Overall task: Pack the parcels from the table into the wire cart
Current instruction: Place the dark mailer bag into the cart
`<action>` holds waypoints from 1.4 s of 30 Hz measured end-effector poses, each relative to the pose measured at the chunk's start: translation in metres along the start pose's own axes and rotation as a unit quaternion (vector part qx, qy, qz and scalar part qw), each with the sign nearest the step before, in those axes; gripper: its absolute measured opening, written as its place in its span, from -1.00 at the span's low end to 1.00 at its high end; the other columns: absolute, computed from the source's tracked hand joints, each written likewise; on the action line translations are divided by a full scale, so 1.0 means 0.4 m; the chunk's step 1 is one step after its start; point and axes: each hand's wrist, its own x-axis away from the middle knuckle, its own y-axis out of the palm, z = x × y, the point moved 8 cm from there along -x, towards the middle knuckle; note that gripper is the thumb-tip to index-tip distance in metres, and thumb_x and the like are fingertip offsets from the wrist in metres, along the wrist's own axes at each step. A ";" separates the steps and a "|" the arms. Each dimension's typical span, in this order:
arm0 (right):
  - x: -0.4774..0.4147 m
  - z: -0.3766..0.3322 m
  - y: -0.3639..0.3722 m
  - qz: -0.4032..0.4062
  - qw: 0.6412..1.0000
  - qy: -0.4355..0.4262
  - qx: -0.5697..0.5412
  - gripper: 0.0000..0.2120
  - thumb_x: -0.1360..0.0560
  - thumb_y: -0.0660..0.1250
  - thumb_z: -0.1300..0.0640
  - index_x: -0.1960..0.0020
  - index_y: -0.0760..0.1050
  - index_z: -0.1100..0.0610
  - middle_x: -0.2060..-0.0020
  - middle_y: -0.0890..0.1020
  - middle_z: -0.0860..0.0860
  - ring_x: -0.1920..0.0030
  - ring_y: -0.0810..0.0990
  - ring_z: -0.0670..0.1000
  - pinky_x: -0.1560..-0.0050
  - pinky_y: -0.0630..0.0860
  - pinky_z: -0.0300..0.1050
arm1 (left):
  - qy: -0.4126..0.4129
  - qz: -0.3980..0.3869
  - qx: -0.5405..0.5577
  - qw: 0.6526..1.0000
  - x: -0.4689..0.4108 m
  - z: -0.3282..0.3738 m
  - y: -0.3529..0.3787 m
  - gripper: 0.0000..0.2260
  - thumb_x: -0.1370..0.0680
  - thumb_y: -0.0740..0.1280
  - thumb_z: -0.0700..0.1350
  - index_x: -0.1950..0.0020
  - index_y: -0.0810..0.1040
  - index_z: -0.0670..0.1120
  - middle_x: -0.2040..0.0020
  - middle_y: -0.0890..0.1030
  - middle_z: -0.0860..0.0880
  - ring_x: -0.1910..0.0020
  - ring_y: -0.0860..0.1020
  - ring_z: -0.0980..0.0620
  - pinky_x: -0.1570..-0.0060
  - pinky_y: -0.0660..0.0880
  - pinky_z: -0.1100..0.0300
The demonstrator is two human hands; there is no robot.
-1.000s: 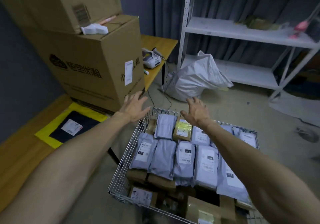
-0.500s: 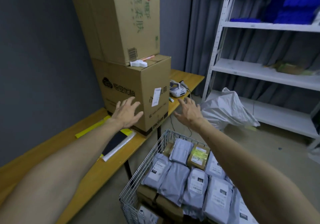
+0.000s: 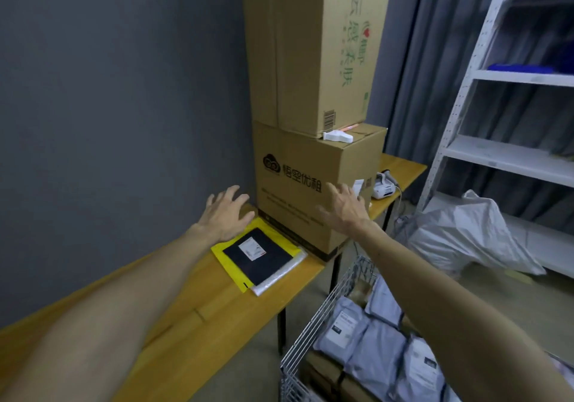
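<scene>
Two big cardboard boxes stand stacked on the wooden table: a lower box with black print and a tall upper box with green print. My left hand is spread in the air just left of the lower box, above a flat black parcel lying on a yellow mailer. My right hand is spread in front of the lower box's right corner, holding nothing. The wire cart at lower right holds several grey bagged parcels.
A white tape dispenser sits on the lower box's top. A white label printer is on the table's far end. A grey sack lies on the floor by white metal shelving. A grey wall is on the left.
My view has swung left and up from the cart toward the stacked boxes. Both hands have moved from over the cart to the lower box, fingers still spread.
</scene>
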 end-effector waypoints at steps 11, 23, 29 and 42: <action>-0.026 -0.276 0.105 -0.020 0.999 -0.032 0.001 -0.36 -0.61 0.18 -0.14 -0.59 0.05 0.04 -0.52 0.19 0.16 -0.51 0.17 0.19 -0.46 0.18 0.27 | -0.039 -0.015 0.004 0.999 0.094 -0.274 0.002 -0.50 -0.64 0.13 0.17 -0.52 0.30 -0.02 -0.58 0.15 -0.14 -0.49 0.26 -0.21 -0.49 0.12 -0.14; -0.180 -0.301 0.268 -0.048 0.997 -0.062 -0.004 -0.39 -0.62 0.15 -0.11 -0.58 0.08 0.08 -0.50 0.23 0.16 -0.50 0.19 0.18 -0.45 0.20 0.25 | -0.075 -0.057 0.013 0.995 -0.001 -0.347 0.140 -0.51 -0.65 0.13 0.16 -0.53 0.28 -0.04 -0.58 0.14 -0.14 -0.48 0.28 -0.21 -0.46 0.19 -0.07; -0.300 -0.231 0.359 -0.088 0.995 -0.052 0.002 -0.39 -0.63 0.14 -0.11 -0.58 0.07 0.09 -0.50 0.21 0.16 -0.49 0.19 0.18 -0.45 0.20 0.27 | -0.087 -0.086 0.012 0.992 -0.109 -0.342 0.222 -0.48 -0.64 0.13 0.19 -0.54 0.26 -0.02 -0.58 0.13 -0.14 -0.48 0.26 -0.22 -0.49 0.16 -0.08; -0.443 -0.127 0.540 -0.148 0.988 -0.040 0.013 -0.36 -0.63 0.13 -0.12 -0.60 0.02 0.11 -0.55 0.10 0.20 -0.54 0.09 0.19 -0.48 0.18 0.21 | -0.113 -0.148 0.045 0.981 -0.229 -0.333 0.444 -0.51 -0.65 0.11 0.17 -0.55 0.25 0.02 -0.58 0.13 -0.17 -0.52 0.19 -0.20 -0.52 0.05 -0.10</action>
